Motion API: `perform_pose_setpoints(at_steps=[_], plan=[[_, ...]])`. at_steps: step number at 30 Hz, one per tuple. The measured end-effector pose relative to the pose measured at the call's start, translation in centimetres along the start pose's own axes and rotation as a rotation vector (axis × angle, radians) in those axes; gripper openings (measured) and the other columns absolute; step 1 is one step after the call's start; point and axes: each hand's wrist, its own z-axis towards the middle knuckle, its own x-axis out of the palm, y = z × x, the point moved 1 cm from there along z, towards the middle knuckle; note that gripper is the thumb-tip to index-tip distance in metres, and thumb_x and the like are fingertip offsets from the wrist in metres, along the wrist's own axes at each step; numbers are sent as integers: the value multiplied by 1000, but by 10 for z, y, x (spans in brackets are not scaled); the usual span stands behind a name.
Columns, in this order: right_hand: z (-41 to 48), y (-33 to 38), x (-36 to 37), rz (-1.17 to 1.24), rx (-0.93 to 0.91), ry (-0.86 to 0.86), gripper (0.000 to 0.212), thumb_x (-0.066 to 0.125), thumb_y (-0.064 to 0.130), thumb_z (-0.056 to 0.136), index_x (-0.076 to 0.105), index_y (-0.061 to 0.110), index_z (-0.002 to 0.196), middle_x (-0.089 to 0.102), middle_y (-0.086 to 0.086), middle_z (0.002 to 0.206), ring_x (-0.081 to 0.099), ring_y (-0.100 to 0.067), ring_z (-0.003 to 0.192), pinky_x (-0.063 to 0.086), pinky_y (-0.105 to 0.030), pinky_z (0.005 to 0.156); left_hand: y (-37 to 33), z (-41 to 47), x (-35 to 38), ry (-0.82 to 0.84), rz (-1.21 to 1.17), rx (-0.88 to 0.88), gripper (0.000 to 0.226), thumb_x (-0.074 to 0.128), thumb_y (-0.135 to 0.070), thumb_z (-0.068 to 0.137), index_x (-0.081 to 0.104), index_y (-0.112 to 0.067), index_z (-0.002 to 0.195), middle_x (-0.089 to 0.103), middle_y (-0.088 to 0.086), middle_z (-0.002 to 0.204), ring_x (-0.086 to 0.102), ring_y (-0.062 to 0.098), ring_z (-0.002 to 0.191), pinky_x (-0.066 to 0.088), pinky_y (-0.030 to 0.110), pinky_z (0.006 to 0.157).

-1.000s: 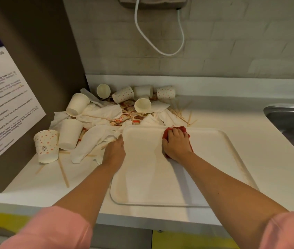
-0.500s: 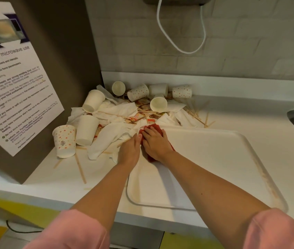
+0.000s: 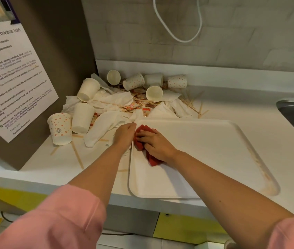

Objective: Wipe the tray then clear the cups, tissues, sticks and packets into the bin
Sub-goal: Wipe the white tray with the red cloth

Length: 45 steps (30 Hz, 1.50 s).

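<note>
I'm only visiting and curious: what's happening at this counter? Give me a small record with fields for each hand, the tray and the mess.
Activity: wiping the tray
Right hand: presses a red cloth on the tray's far left part
Left hand: grips the tray's far left corner
Tray state: brownish stains along right rim
Mess: cups, tissues, sticks and packets piled on counter beyond tray
Bin: not in view

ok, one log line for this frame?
phase: wiping tray | right hand: presses red cloth on tray | left hand: holds tray rim | cups, tissues: uncleared
</note>
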Motion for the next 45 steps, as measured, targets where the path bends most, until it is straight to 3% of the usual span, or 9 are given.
perform_pose_setpoints(at_steps=[5,9,11,13,18,26,36,42,45], plan=[[-16,8,1,-4,-57,21,41,40,11,91,58,11,128,45,-3,144,31,-16,139,8,-27,113,1,4,1,60,49,18,19,46,-13,85,61,-9,74,59,11,76,52,23,74,40,33,69],[-53,21,12,4,-166,88,51,35,19,82,61,11,125,49,-3,141,33,-15,138,6,-28,114,-5,2,5,25,110,-16,32,42,-14,92,39,-26,62,52,6,76,49,24,77,37,31,69],[-72,25,17,2,-201,116,49,35,19,83,61,13,125,49,-1,141,32,-12,138,3,-30,115,-7,-1,7,7,139,-34,25,41,-15,94,57,-11,76,58,18,83,55,35,84,42,35,71],[-86,27,17,8,-210,133,48,37,18,85,60,16,126,47,2,143,29,-11,140,3,-30,115,-8,-2,10,-18,157,-45,31,40,-16,96,57,5,111,60,29,109,56,43,102,46,43,84],[-107,23,13,36,-212,136,43,44,10,86,63,15,123,50,0,141,29,-16,140,7,-29,113,-11,-7,16,-61,257,-33,40,35,-17,99,48,-13,137,54,17,132,51,37,118,42,41,95],[-150,-7,-9,14,-30,32,40,42,6,95,53,15,132,39,2,148,19,-11,144,-2,-22,115,-7,-8,23,-132,352,54,39,32,-13,100,47,-7,136,53,22,132,49,38,120,41,41,96],[-193,-50,-42,-73,211,-66,57,24,22,84,48,14,135,36,0,149,15,-1,136,-1,-13,110,-10,-10,24,-152,410,86,36,32,-12,100,49,-3,131,55,25,127,51,40,117,42,39,92],[-212,-63,-56,-81,357,-92,52,27,19,86,52,5,130,38,-11,146,29,-19,140,7,-15,107,-12,-13,23,-134,439,84,36,32,-10,100,47,2,131,51,28,130,47,43,120,39,43,97],[-223,-66,-63,30,476,-104,35,36,1,94,50,9,125,52,-10,129,53,-26,117,20,-19,103,-14,-15,22,-127,488,91,34,33,-10,100,48,4,127,52,30,128,48,44,118,40,45,96]])
